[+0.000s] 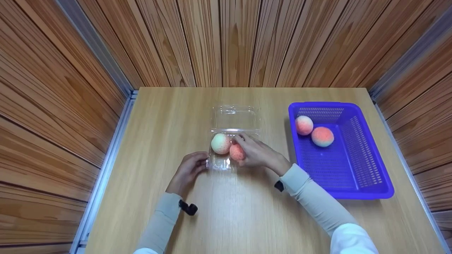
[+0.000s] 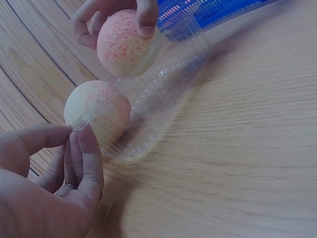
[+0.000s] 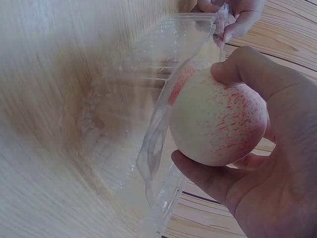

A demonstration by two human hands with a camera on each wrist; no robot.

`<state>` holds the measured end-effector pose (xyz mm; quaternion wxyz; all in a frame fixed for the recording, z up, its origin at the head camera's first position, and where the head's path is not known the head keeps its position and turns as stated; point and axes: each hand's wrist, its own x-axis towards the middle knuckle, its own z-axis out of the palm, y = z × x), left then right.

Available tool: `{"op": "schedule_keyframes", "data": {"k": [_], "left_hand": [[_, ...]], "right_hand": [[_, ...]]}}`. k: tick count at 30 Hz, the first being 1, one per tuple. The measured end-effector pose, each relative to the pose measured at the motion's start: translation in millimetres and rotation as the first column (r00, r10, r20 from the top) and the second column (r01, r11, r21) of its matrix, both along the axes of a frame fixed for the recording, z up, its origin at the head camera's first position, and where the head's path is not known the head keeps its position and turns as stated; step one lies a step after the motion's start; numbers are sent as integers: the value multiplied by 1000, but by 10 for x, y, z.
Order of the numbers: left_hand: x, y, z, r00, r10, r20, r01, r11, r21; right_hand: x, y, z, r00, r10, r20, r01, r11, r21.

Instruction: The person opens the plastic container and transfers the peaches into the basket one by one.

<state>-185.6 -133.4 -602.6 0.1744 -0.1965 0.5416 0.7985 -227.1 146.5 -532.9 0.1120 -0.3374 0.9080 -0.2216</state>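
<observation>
Clamped in the right hand (image 1: 256,151), between thumb and fingers at the sides: a round, pale ball with pink speckling (image 1: 237,152). Located at the right part of the near half of a clear, hinged, thin plastic container (image 1: 220,165); contact with the container floor not discernible. Side grip, probably to keep the underside free. Just beside, in the left part: a round, pale-green and pink ball (image 1: 219,144).

Left hand (image 1: 192,164): pinching the container's left rim, presumably to steady light plastic.

Orientation of held ball: no long axis; pink face upward. Container: laid open on the light wood-grain desk (image 1: 226,225), hinge crosswise, lid (image 1: 236,118) toward the far edge, long axis near to far.

To the right: a purple, rectangular, slotted plastic basket (image 1: 353,195), likely placed for right-hand reach, bearing two pink-and-pale balls (image 1: 322,137).
</observation>
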Motion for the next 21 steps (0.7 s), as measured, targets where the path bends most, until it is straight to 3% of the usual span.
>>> {"op": "schedule_keyframes", "data": {"k": [21], "left_hand": [[3, -13, 13, 1000, -19, 15, 20, 1000, -21]], "right_hand": [[-47, 68, -18, 999, 18, -51, -18, 1000, 14]]}}
